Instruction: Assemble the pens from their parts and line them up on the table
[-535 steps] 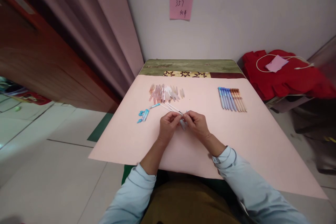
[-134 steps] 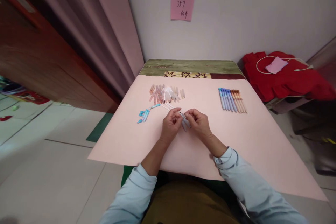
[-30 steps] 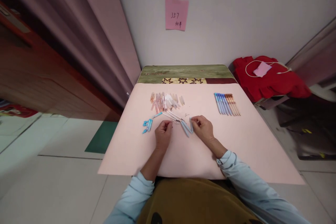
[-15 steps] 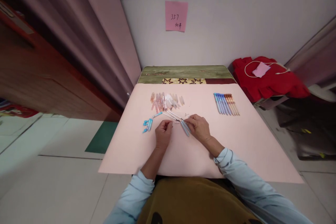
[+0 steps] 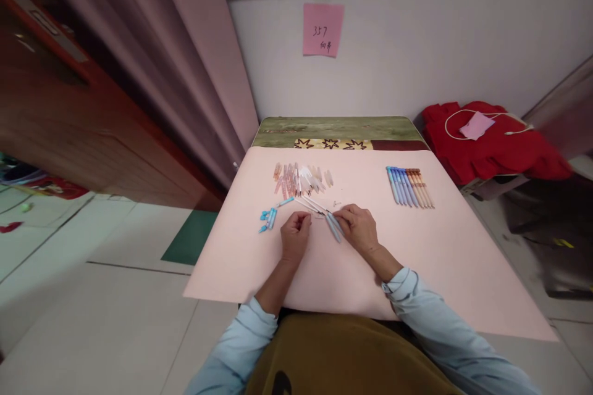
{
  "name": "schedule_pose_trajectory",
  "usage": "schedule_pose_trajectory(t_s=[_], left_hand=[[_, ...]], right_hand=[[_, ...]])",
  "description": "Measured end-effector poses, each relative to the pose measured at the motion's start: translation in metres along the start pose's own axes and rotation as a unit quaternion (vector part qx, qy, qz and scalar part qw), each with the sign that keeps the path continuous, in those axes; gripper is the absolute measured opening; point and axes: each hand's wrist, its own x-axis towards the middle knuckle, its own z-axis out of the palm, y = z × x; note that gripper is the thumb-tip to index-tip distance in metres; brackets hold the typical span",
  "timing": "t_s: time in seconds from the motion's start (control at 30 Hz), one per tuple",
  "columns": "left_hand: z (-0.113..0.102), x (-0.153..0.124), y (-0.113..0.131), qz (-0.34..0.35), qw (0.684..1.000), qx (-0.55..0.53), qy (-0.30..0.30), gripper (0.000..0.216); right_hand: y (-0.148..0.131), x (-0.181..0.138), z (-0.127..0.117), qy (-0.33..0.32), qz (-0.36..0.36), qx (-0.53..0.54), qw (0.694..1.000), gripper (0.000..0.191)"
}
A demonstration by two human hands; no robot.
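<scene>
My left hand (image 5: pixel 295 236) is closed in a pinch above the paper, left of the pen parts; anything small between its fingertips is too hidden to make out. My right hand (image 5: pixel 359 229) has thumb and forefinger together at the upper end of the blue-grey pen barrels (image 5: pixel 333 228), pinching one of them. White refills (image 5: pixel 311 202) with dark tips lie slanted just beyond both hands. A tiny clear piece (image 5: pixel 336 203) lies near my right fingertips. Bright blue pen parts (image 5: pixel 272 218) are grouped left of my left hand, with a blue tube (image 5: pixel 286 202) above them.
Pink paper (image 5: pixel 231 259) covers most of the table (image 5: pixel 278 129). A spread of clear, pinkish and white pen parts (image 5: pixel 290 181) lies at the back. Blue and brown pens (image 5: pixel 410 187) stand in a row at right. Red cloth (image 5: pixel 500 151) with a cable is beyond the table's right edge.
The whole view has shifted slightly, so everything appears a little further right. Both hands keep nearly the same pose over the pen parts.
</scene>
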Motion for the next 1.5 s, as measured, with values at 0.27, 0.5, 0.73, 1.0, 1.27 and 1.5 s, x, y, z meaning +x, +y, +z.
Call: schedule_pose_trajectory(t_s=[0.27,0.5,0.73,1.0,1.27,1.5], left_hand=[[-0.070,0.026,0.024,0.103,0.955,0.236,0.145,0.010],[-0.116,0.018,0.021,0.065,0.904,0.386,0.170,0.009],[-0.091,0.011,0.019,0.033,0.856,0.511,0.069,0.014],[-0.084,0.012,0.025,0.017,0.839,0.542,0.045,0.014],[-0.072,0.011,0.025,0.010,0.843,0.536,0.035,0.015],[-0.062,-0.001,0.026,0.026,0.855,0.517,-0.017,0.013]], right_hand=[[0.003,-0.003,0.003,0.072,0.025,0.015,0.997,0.017],[0.006,-0.003,0.004,0.086,0.064,0.049,0.993,0.018],[0.007,-0.005,0.004,0.099,0.089,0.061,0.989,0.019],[0.005,-0.004,0.002,0.100,0.102,0.075,0.987,0.019],[-0.017,-0.003,-0.002,0.053,-0.016,0.030,0.998,0.017],[-0.042,0.014,0.011,-0.003,-0.005,-0.034,0.999,0.011]])
